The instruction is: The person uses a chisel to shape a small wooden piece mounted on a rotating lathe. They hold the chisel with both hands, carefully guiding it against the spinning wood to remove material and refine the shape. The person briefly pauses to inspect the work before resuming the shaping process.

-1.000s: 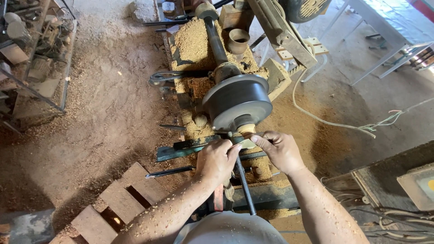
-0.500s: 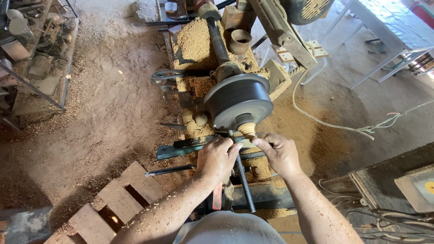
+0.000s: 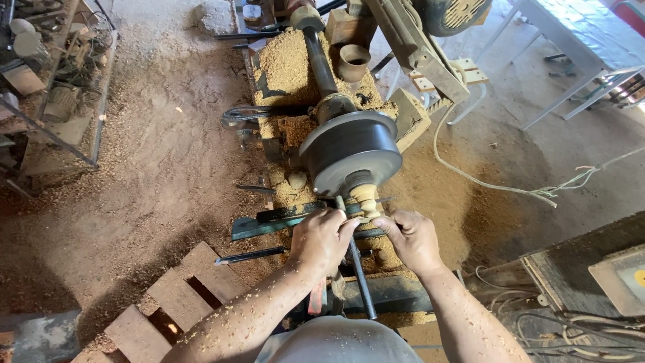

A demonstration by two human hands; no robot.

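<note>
A small pale wooden piece (image 3: pixel 366 197) sticks out of the dark round lathe chuck (image 3: pixel 351 149) toward me. My left hand (image 3: pixel 322 238) grips a long dark turning tool (image 3: pixel 356 265) whose tip reaches up to the wooden piece across the green tool rest (image 3: pixel 265 225). My right hand (image 3: pixel 413 238) sits just right of the piece, its fingers pinched at the base of the wood by the tool's tip. Sawdust clings to both forearms.
Heaps of sawdust (image 3: pixel 289 64) cover the lathe bed. A wooden cup (image 3: pixel 353 62) stands at the back. A wooden pallet (image 3: pixel 168 299) lies on the dirt floor at lower left. A pale cable (image 3: pixel 484 185) trails right. Cluttered shelves (image 3: pixel 47 81) stand left.
Both hands stay at the wooden piece with only slight shifts; my head has tilted a little so the view slid slightly.
</note>
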